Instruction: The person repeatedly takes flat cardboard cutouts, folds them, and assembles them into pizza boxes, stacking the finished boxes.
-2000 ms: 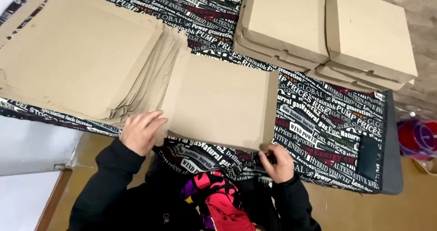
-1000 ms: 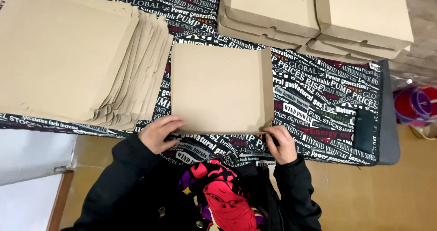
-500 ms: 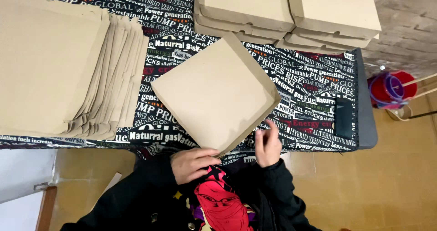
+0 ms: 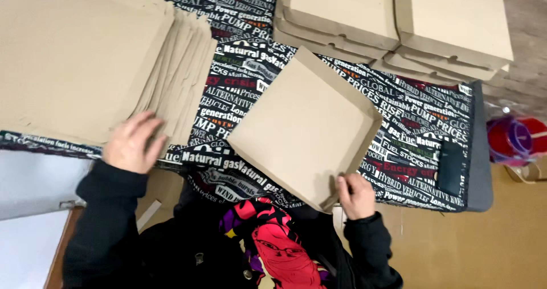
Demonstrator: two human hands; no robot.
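The half-folded cardboard box (image 4: 305,126) lay turned on the patterned tablecloth (image 4: 399,135), one corner pointing toward the person and its raised side walls showing along the right and near edges; half a second earlier it had sat at much the same angle, while a second before that it had been square to the table edge with a hand at each near corner. The right hand (image 4: 356,195) was at the box's near corner, thumb and fingers pinching the cardboard flap there, so it alone kept hold of the box. The left hand (image 4: 130,144) had changed most: it had let go of the box and moved across to the stack of flat cardboard blanks (image 4: 85,61), where it lay with fingers spread on the near edge of the top sheets, pressing rather than gripping as far as could be seen. That suggested, as a judgement, that the forming of this box was nearly done with one hand while the other was already at the next blank. Beyond the box, at the far side of the table, stood two piles of finished closed boxes (image 4: 399,21), side by side. A dark flat object (image 4: 450,166) lay on the cloth near the right edge, and a red bucket (image 4: 513,141) stood on the floor beyond it.
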